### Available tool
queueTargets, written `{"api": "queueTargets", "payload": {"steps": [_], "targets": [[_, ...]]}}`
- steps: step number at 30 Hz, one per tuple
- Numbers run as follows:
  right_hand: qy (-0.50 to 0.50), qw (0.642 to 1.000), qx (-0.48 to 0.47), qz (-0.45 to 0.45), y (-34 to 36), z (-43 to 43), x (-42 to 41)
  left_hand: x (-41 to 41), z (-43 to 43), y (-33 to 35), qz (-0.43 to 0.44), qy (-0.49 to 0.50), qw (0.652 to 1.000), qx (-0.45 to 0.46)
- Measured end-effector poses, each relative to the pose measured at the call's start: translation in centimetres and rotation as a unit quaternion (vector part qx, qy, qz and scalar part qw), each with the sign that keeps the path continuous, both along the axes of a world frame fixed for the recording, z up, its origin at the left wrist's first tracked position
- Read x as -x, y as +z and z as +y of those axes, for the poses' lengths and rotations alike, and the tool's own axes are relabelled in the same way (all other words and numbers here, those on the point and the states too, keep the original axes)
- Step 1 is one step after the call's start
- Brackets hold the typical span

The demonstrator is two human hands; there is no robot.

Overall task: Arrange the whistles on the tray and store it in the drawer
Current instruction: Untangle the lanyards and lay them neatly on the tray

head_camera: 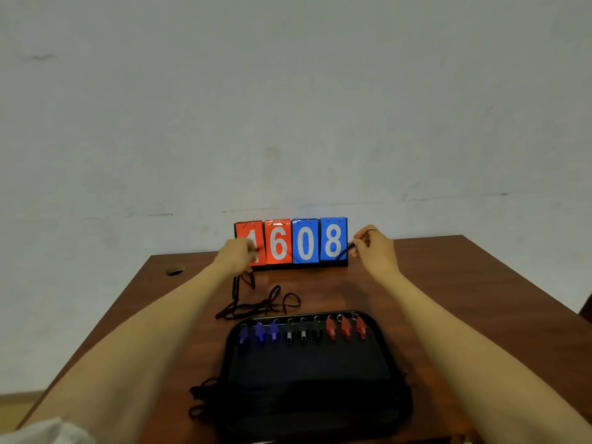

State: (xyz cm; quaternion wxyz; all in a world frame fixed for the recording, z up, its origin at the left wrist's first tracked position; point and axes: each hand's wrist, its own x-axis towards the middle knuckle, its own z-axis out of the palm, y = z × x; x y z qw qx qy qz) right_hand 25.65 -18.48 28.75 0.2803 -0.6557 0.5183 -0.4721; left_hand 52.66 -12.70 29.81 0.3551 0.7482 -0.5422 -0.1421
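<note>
Black and soft-walled, the shallow tray (pixel 307 363) lies on the brown wooden desk (pixel 448 283), close to us. Along its far edge we see nine small plastic whistles in one row, each with a metal ring at its far end: three blue whistles (pixel 259 333) on the left, three black whistles (pixel 302 334) in the middle and three red whistles (pixel 346 328) on the right.

Just beyond the tray a tangle of loose black cords (pixel 256 306) lies on the desk. A second dark bundle of cord (pixel 201 395) lies against the tray's left side.

Both arms reach past the tray towards the red and blue flip scoreboard (pixel 291 243), which reads 1608 and stands at the back of the desk, by the pale wall (pixel 288 107). The left hand (pixel 237 253) is curled in front of the red 1, and a black cord hangs from it to the tangle below. The right hand (pixel 371 248), beside the blue 8, pinches a short black cord end (pixel 347 249) between fingertips. We cannot tell whether both hands grip the same cord.

A small dull round object (pixel 175 270) sits near the desk's far left edge.
</note>
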Motion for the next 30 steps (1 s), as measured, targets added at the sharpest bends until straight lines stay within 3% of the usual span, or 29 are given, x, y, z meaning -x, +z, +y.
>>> {"api": "queueTargets", "payload": {"steps": [1,4,9,16,25,30], "targets": [[0.005,1.0,-0.004,0.001,-0.2,0.1,-0.2,-0.3,-0.1,-0.4,-0.036,0.012,0.999,0.0],[0.021,1.0,-0.007,-0.015,-0.3,0.7,-1.0,-0.5,0.0,0.0,0.001,0.069,0.994,0.087],[0.043,0.998,-0.027,-0.041,-0.6,1.3,-2.5,-0.3,0.4,-0.6,-0.049,0.002,0.998,0.039],[0.107,0.984,0.012,0.143,0.4,2.7,-7.0,1.0,1.0,-0.5,-0.18,-0.059,0.98,0.069],[0.162,0.96,0.05,0.221,0.6,2.3,-10.4,2.3,1.8,0.7,-0.154,-0.137,0.968,0.14],[0.123,0.956,0.071,0.257,0.1,1.8,-8.0,0.7,3.1,-0.4,-0.264,-0.121,0.953,0.081]]}}
